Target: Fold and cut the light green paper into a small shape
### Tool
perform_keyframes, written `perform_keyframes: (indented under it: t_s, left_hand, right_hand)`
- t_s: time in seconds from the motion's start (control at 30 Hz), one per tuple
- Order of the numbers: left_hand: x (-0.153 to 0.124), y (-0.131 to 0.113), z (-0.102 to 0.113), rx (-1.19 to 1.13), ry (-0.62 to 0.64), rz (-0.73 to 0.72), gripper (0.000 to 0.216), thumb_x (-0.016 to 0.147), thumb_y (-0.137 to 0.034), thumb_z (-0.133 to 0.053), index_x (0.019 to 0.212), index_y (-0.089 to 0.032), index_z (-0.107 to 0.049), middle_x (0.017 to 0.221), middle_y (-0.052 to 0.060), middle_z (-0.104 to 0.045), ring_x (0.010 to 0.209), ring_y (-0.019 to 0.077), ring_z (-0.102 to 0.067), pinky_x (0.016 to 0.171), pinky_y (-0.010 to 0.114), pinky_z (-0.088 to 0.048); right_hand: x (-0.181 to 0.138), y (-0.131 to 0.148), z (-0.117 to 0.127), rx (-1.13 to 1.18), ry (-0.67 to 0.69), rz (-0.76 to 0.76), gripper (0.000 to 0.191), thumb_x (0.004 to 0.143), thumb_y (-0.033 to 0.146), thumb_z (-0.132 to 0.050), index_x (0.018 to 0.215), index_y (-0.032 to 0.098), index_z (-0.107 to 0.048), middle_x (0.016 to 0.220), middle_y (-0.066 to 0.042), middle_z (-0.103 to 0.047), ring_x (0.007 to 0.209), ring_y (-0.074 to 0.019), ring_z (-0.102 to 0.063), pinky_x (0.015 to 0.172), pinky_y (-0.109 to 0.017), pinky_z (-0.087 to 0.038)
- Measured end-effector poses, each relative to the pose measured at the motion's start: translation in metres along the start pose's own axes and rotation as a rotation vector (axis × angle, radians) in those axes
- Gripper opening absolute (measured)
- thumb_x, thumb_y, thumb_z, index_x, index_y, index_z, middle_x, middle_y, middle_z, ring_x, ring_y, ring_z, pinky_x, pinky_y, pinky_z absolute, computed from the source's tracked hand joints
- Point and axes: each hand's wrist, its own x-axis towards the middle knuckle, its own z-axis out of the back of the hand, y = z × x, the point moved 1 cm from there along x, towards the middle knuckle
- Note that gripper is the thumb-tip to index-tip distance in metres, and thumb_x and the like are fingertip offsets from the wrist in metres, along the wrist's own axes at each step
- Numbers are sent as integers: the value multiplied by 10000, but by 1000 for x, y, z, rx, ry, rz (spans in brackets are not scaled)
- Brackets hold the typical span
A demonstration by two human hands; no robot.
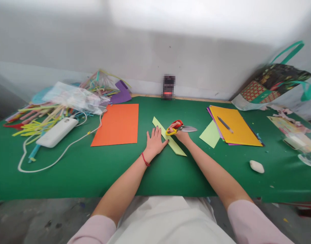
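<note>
My left hand (154, 141) lies flat with spread fingers on the green table (69, 169), touching the left edge of a long light-green paper strip (176, 146). My right hand (181, 134) grips red-and-yellow scissors (180, 127), blades pointing right, just above the strip. An orange sheet (118, 124) lies left of my hands. A small light-green sheet (210, 134) lies to the right.
A stack of coloured paper topped by a yellow sheet (235, 130) with a pen (225, 124) sits at right. A white eraser (256, 166), a patterned bag (269, 84), a white power bank (57, 132) with cable and a pile of paper strips (41, 118) are around.
</note>
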Motion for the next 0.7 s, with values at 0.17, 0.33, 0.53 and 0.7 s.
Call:
perform_keyframes:
  t_s: [0.17, 0.33, 0.53, 0.7]
  left_hand:
    - [-1, 4, 8, -26, 43, -12, 706, 888, -499, -388, 1474, -139, -228, 1560, 141, -140, 1435, 309, -115, 1143, 538, -84]
    - [1, 19, 20, -102, 143, -67, 619, 884, -383, -455, 1455, -216, -284, 1573, 121, -53, 1438, 273, -89, 1147, 505, -107]
    - [6, 37, 28, -187, 185, -158, 618, 847, -141, -324, 1446, -294, -292, 1524, -16, -286, 1430, 157, -157, 1168, 444, -125]
    - [9, 37, 28, -286, 202, -216, 619, 825, -75, -221, 1322, -334, -483, 1454, -78, -412, 1414, 118, -219, 1177, 460, -56]
  right_hand:
    - [-10, -4, 8, 96, -129, -18, 323, 676, 481, -671, 686, 231, -467, 826, -29, -630, 644, -170, -660, 672, -370, -578]
    - [-14, 1, 36, 268, -342, -92, 250, 660, 374, -712, 704, 208, -531, 871, -46, -689, 668, -184, -685, 675, -370, -582]
    - [-8, 0, 49, 286, -370, -192, 271, 693, 403, -680, 828, 190, -580, 955, -77, -716, 706, -186, -696, 525, -269, -539]
    - [-9, 5, 45, 290, -266, -147, 428, 686, 390, -703, 1049, 224, -550, 1130, -71, -672, 735, -171, -689, 481, -242, -528]
